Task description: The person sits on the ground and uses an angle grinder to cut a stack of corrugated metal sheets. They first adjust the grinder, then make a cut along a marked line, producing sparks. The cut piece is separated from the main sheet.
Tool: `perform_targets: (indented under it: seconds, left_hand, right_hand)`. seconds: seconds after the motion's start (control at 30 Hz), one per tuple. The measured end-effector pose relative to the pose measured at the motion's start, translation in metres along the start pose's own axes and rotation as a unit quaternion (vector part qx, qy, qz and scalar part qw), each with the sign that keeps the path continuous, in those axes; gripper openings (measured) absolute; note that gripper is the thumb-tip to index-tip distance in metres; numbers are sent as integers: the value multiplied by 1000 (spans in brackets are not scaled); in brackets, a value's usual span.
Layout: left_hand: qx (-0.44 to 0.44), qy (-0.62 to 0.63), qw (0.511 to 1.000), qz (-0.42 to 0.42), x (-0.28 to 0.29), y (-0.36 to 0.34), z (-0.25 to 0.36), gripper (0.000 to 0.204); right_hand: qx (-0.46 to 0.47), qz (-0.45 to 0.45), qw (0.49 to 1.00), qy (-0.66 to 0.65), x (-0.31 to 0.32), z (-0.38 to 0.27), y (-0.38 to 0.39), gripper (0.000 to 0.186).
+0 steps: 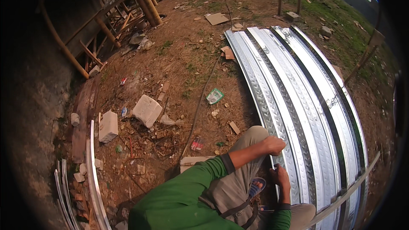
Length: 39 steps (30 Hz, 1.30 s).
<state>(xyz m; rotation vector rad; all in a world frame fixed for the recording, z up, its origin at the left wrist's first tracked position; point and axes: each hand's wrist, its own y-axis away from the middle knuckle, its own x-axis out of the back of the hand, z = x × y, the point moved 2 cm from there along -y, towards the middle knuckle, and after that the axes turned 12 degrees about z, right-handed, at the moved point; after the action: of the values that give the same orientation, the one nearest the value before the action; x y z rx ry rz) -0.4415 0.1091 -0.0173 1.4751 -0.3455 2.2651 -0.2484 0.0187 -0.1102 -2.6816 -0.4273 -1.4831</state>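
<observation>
Ribbed, embossed silvery metal sheets (pixel 298 102) lie side by side along my right. I sit at their near left edge in a green long-sleeved top and grey trousers, knees bent. My left hand (pixel 272 145) is closed in a fist above that edge, beside my raised knee. Just below it, my right hand (pixel 281 175) is also closed, its knuckles near the same edge. Whatever lies between the fingers of either hand is too small or hidden to make out. A narrow metal strip (pixel 347 195) crosses the sheets slantwise, close to my other knee.
Pale blocks (pixel 147 110) and rubble lie on the brown soil to the left. Long thin metal profiles (pixel 92 174) rest near a wall. A timber frame (pixel 147 2) stands far left. A green-and-white packet (pixel 214 96) and a dark cable (pixel 205 86) lie ahead.
</observation>
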Motion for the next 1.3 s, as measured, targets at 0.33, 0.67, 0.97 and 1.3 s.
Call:
perform_targets:
  seconds: [0.33, 0.67, 0.97, 1.3]
  left_hand:
    - [-7, -7, 1000, 8, -2, 0, -1, 23]
    - [-6, 14, 1000, 16, 5, 4, 2, 22]
    - [-17, 7, 999, 43, -5, 2, -2, 20]
    - [-23, 6, 998, 50, 1, 5, 1, 18]
  right_hand:
    - [-1, -6, 1000, -3, 4, 0, -1, 46]
    - [-27, -15, 999, 11, 14, -16, 3, 49]
    - [-21, -15, 1000, 11, 16, -16, 4, 48]
    - [-26, -15, 999, 12, 17, -18, 5, 45]
